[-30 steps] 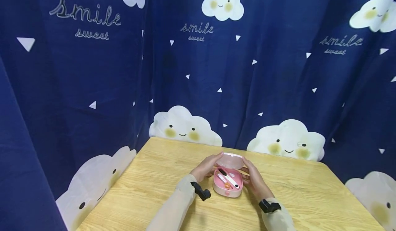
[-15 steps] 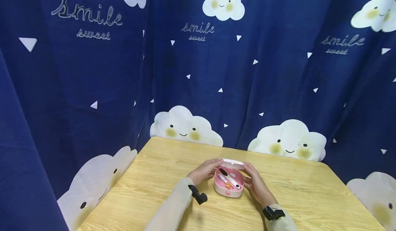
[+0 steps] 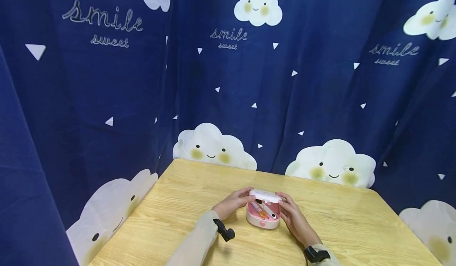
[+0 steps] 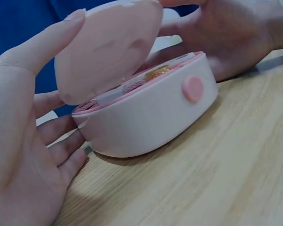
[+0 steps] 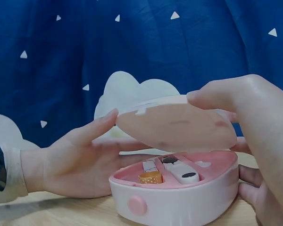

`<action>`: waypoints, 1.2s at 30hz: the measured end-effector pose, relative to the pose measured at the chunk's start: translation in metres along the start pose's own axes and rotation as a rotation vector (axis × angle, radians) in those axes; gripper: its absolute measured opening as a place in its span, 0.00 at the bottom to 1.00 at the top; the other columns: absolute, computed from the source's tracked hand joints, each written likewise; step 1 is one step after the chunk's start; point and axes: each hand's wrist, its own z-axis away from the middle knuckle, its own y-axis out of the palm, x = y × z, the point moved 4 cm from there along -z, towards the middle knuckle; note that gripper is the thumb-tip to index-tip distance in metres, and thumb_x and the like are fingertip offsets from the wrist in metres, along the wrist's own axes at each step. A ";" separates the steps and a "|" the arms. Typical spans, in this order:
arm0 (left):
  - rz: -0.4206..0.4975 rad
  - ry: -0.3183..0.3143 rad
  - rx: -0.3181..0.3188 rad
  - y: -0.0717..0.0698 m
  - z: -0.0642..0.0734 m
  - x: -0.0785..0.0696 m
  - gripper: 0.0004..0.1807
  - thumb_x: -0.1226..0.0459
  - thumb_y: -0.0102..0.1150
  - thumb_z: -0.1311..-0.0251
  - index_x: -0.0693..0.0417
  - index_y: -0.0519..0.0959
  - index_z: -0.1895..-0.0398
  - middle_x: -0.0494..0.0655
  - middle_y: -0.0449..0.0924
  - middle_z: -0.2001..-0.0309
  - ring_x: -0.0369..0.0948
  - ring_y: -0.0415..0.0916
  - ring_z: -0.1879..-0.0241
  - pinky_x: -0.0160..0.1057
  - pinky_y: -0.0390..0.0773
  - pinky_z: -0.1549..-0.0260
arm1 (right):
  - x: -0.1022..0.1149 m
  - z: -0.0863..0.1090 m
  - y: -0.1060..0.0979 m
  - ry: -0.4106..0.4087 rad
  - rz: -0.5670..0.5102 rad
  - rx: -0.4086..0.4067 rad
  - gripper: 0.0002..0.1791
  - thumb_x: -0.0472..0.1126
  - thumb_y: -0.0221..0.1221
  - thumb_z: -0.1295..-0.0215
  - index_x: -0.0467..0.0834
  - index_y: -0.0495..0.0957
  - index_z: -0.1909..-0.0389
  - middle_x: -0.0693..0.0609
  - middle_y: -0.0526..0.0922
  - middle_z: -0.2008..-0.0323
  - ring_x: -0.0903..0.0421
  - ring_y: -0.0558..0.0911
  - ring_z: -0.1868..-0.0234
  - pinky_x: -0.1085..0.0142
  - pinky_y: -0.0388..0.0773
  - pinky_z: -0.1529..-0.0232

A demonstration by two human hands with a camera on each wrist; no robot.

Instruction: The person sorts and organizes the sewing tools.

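Observation:
A small white case (image 3: 255, 221) with a pink inside stands on the table, its hinged lid (image 3: 265, 196) partly raised and leaning over the back. My left hand (image 3: 232, 204) holds the lid's left edge with the thumb; its other fingers lie behind and beside the case. On the opposite side, my right hand (image 3: 295, 219) grips the lid's right edge, thumb on the rim. Inside are a white stick-like item (image 5: 181, 172) with a dark end and an orange dotted piece (image 5: 151, 177). A round pink button (image 5: 137, 205) marks the front wall.
The wooden table (image 3: 199, 183) extends around the case on all sides. A dark blue curtain (image 3: 228, 80) with clouds and triangles hangs behind and beside it. Black wrist cameras (image 3: 224, 229) sit on both sleeves.
The lid has swung down and forward from nearly upright, now covering the back part of the case. Both hands have moved with it; the case itself has stayed about where it was.

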 end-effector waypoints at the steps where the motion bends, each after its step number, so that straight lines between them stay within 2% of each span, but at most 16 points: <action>1: -0.002 0.002 0.004 0.000 0.001 0.001 0.41 0.50 0.61 0.29 0.61 0.61 0.21 0.52 0.67 0.27 0.48 0.63 0.28 0.51 0.64 0.29 | 0.000 0.001 0.000 -0.005 -0.001 0.005 0.32 0.41 0.48 0.19 0.32 0.51 0.23 0.43 0.65 0.37 0.51 0.72 0.37 0.65 0.75 0.37; 8: 0.043 0.013 0.033 -0.003 0.002 0.006 0.37 0.59 0.65 0.31 0.62 0.64 0.23 0.53 0.71 0.29 0.48 0.65 0.29 0.51 0.64 0.29 | -0.001 0.005 0.000 -0.019 -0.009 0.033 0.32 0.36 0.52 0.22 0.30 0.52 0.24 0.37 0.57 0.31 0.58 0.74 0.39 0.68 0.75 0.38; 15: 0.050 0.017 0.045 -0.005 0.003 0.008 0.40 0.66 0.69 0.36 0.63 0.63 0.22 0.53 0.71 0.30 0.48 0.68 0.31 0.47 0.67 0.30 | -0.004 0.005 0.001 -0.027 0.037 0.058 0.34 0.28 0.55 0.31 0.28 0.57 0.26 0.34 0.49 0.23 0.63 0.68 0.35 0.71 0.72 0.38; 18: 0.064 0.011 0.050 -0.005 0.004 0.008 0.42 0.68 0.71 0.38 0.63 0.63 0.22 0.54 0.70 0.29 0.48 0.67 0.31 0.47 0.67 0.30 | -0.005 0.006 0.001 -0.039 0.063 0.068 0.35 0.27 0.56 0.33 0.27 0.58 0.27 0.33 0.49 0.22 0.59 0.67 0.33 0.72 0.70 0.36; 27: 0.090 0.016 0.060 -0.002 0.003 0.007 0.46 0.74 0.74 0.44 0.67 0.61 0.23 0.54 0.70 0.29 0.49 0.66 0.29 0.45 0.66 0.30 | -0.003 0.008 0.004 -0.054 0.143 0.047 0.33 0.26 0.60 0.37 0.25 0.64 0.31 0.32 0.48 0.21 0.35 0.57 0.27 0.74 0.69 0.38; 36: 0.079 0.017 0.050 -0.002 0.002 0.007 0.48 0.76 0.74 0.45 0.69 0.59 0.22 0.55 0.68 0.27 0.51 0.63 0.28 0.47 0.63 0.28 | -0.002 0.009 0.006 -0.055 0.187 0.017 0.31 0.26 0.61 0.36 0.27 0.66 0.32 0.32 0.49 0.21 0.33 0.56 0.26 0.74 0.70 0.39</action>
